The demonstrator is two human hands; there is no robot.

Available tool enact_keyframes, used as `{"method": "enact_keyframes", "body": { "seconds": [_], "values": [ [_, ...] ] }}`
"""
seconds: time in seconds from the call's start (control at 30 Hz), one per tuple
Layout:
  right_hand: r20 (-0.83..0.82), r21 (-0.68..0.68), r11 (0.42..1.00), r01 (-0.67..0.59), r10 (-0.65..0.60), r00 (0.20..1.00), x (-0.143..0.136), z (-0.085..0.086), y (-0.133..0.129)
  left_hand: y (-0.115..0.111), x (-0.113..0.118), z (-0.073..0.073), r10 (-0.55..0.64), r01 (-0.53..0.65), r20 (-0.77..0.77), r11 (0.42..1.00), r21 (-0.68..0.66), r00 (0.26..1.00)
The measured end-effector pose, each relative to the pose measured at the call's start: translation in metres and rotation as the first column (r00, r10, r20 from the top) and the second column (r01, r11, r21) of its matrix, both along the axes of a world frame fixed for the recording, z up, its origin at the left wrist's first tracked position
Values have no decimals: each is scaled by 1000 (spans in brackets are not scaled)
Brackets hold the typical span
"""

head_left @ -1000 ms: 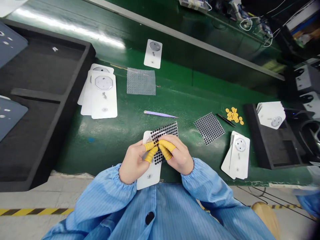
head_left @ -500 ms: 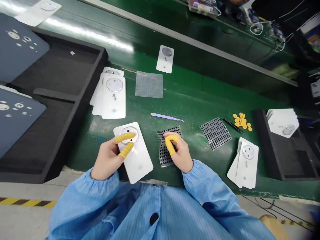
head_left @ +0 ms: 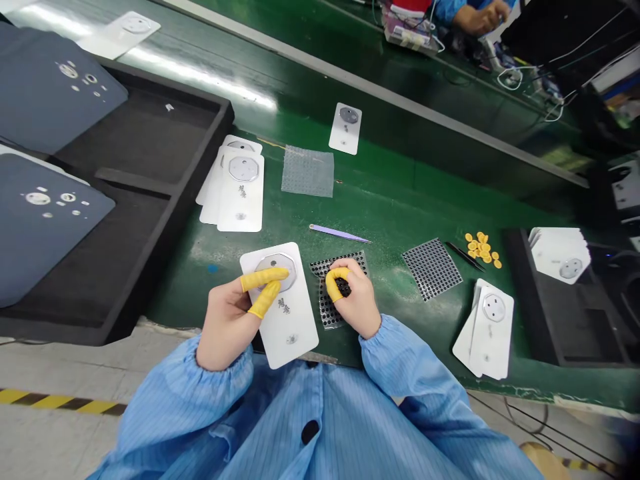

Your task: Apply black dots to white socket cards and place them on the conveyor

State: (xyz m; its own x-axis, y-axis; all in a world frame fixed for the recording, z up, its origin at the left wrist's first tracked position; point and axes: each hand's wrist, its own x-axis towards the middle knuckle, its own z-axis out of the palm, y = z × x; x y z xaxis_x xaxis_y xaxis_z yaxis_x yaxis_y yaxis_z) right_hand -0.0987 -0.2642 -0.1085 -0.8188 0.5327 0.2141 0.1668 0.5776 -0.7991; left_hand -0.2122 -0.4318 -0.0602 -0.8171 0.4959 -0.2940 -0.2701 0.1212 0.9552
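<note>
My left hand (head_left: 235, 308), with yellow finger cots on thumb and forefinger, is over a white panel (head_left: 299, 327) near the table's front edge. Its thumb and forefinger are pinched together above the panel's grey octagonal part (head_left: 290, 262); whatever may be between the tips is too small to make out. At the right of the panel, my right hand (head_left: 356, 299) closes its fingers on a clear sheet of black round stick-on pads (head_left: 330, 313). A curled yellow-cotted finger hides the exact grip. Beyond the sheet lies a pair of lilac tweezers (head_left: 340, 233).
Stacked white panels (head_left: 245, 207) stand at left beside a black tray (head_left: 165, 200). Another pad sheet (head_left: 433, 269), black tweezers (head_left: 465, 256), yellow finger cots (head_left: 482, 249) and more panels (head_left: 493, 333) lie at right. A clear textured sheet (head_left: 307, 172) lies behind. Across the bench shows another person's hand (head_left: 480, 18).
My left thumb and forefinger have come together over the panel. My right finger has curled further at the pad sheet. The view has shifted slightly, and another person's hand has come into sight.
</note>
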Motion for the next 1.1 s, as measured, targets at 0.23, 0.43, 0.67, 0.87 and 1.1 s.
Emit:
{"method": "enact_keyframes", "body": {
  "seconds": [0.23, 0.43, 0.67, 0.87, 1.1],
  "values": [
    [-14, -114, 983, 142, -145, 989, -1, -12, 4, 6, 5, -1, -89, 78, 151, 994, 79, 984],
    [-237, 53, 983, 174, -157, 959, 4, 19, 6, 9, 15, 2, -174, 141, 195, 976, 168, 965],
    [-150, 440, 882, -169, 258, 954, 8, 67, -8, 21, 31, 17, -249, 232, 103, 961, 154, 963],
    [-5, 592, 732, -337, 422, 907, 20, 70, -4, 15, 36, 17, -216, 219, -38, 956, 194, 976],
    [-72, 545, 771, -329, 434, 898, 20, 68, -10, 12, 40, 14, -226, 278, -311, 951, 134, 923]
  ]
}}
